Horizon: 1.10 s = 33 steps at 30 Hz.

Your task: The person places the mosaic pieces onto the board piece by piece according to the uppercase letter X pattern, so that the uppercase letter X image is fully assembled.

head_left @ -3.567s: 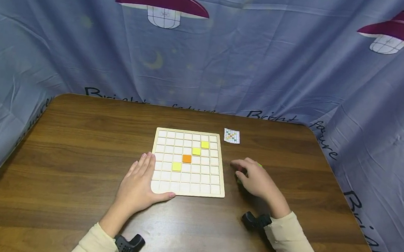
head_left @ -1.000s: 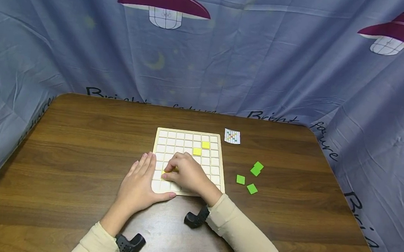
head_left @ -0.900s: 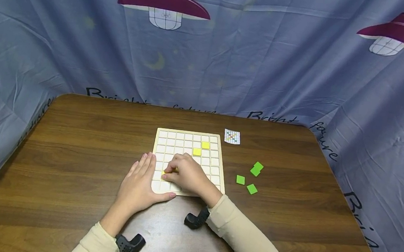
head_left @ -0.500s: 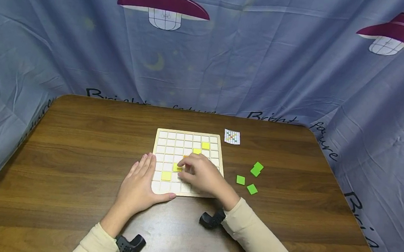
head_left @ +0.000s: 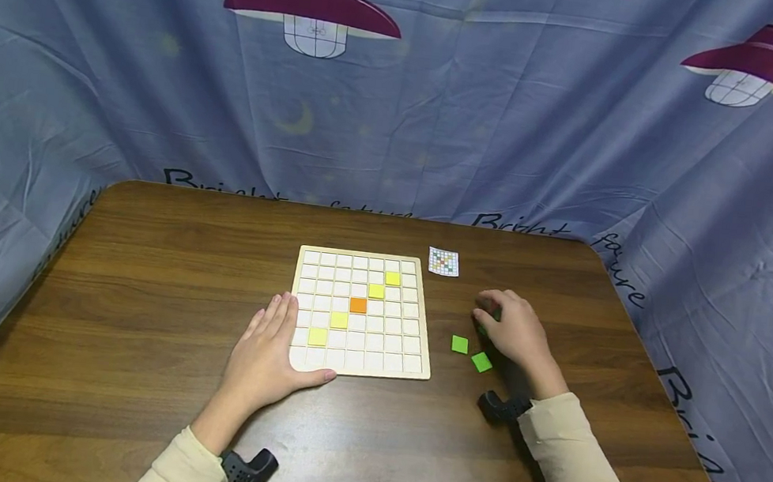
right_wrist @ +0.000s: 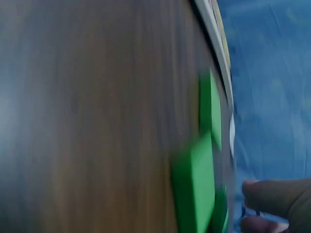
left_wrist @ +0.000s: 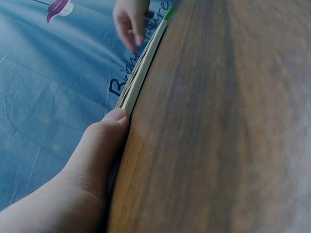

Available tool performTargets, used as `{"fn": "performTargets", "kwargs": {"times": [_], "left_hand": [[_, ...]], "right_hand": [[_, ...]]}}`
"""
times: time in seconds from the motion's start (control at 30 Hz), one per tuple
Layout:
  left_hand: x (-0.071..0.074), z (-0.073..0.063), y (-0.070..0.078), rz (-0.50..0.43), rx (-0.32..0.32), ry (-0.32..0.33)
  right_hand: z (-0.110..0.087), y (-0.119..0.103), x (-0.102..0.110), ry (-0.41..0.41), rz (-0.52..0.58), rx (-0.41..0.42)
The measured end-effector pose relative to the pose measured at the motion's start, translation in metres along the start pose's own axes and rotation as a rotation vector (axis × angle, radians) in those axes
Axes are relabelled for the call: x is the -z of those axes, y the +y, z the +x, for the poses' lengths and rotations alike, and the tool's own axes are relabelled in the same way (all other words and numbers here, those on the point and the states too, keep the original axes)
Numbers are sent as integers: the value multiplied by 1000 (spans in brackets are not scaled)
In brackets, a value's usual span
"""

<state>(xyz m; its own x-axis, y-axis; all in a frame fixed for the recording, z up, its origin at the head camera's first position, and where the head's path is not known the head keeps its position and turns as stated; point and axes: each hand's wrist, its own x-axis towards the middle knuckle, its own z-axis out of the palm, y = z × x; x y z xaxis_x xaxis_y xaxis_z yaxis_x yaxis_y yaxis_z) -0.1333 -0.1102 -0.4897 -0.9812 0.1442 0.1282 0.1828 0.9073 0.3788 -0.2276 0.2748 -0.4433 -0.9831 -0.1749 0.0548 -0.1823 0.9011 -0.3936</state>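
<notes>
The square grid board (head_left: 375,341) lies on the table with white cells, one orange tile (head_left: 358,305) and several yellow tiles (head_left: 338,321) in a diagonal. My left hand (head_left: 263,362) rests with straight fingers along the board's left edge, its thumb at the front edge, also seen against the board's side (left_wrist: 141,77) in the left wrist view. My right hand (head_left: 515,331) is over the green tiles right of the board, fingers bent with a gap between thumb and fingertips. One green tile (head_left: 497,314) shows between them; two more green tiles (head_left: 460,345) lie nearer the board.
A small printed pattern card (head_left: 444,262) lies beyond the board's right back corner. The wooden table (head_left: 160,279) reaches back to a blue curtain (head_left: 514,128). Black cameras (head_left: 249,468) are strapped to both wrists, close above the tabletop.
My right hand has let go of a yellow tile in the board's lower left cell and moved right to the green tiles. The left hand has stayed put.
</notes>
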Motion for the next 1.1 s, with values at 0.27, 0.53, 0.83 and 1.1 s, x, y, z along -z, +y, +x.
{"fn": "performTargets", "kwargs": {"times": [0.27,0.53,0.83,1.1], "left_hand": [[0,0,0,1,0,2],[1,0,0,0,3,-2],[1,0,-2,-6,3,1],[2,0,-1,-6,10,-27]], "right_hand": [[-6,30,10,-49,2,-105],[2,26,4,-10,80,-103],[33,-25,-12,14,203,-48],[63,-99,-36,-119,289,53]]}}
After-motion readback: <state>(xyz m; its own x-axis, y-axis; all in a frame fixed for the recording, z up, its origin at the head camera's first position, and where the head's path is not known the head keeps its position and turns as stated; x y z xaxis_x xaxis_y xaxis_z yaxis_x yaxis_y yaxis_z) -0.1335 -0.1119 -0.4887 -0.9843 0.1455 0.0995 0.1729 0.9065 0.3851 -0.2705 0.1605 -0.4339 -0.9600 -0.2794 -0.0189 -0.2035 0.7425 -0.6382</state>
